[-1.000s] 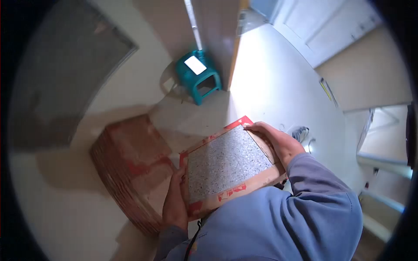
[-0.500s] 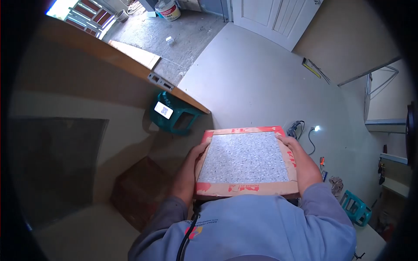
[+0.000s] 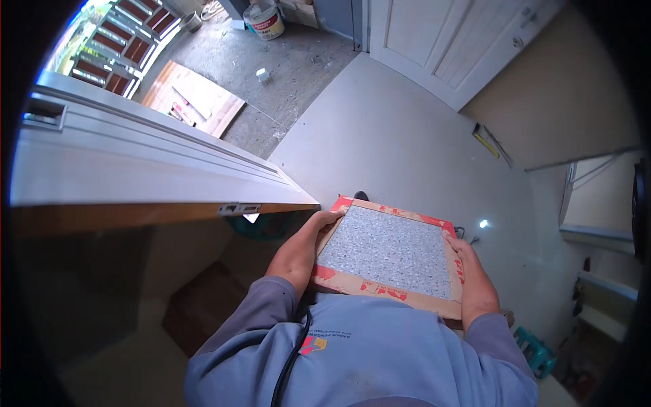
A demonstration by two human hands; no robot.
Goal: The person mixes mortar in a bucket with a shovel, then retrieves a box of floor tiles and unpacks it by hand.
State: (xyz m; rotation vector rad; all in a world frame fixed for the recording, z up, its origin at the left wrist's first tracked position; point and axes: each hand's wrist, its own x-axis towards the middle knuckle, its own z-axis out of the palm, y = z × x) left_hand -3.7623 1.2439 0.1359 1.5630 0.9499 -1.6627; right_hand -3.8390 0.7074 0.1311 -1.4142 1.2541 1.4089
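Note:
A square box of speckled grey tiles [image 3: 386, 252], edged in brown cardboard with red print, is held flat against the front of my body. My left hand [image 3: 324, 222] grips its left edge, thumb on top. On the opposite edge, my right hand [image 3: 462, 249] is closed the same way. The fingers under the box are hidden. Beyond its far edge the dark tip of a shoe [image 3: 361, 196] shows on the pale floor [image 3: 380, 136].
A white door [image 3: 169, 166] with a wooden edge stands at my left, partly covering a green stool [image 3: 261, 229]. Past the doorway lie a wooden board [image 3: 224, 112] and a paint bucket [image 3: 266, 24]. Another white door [image 3: 441, 41] is ahead. A second green stool [image 3: 534, 353] sits at lower right.
The view has turned, and the box now sits slightly angled, still in both hands. The left door shows its white face and covers more of the stool; the shoe tip has come into view.

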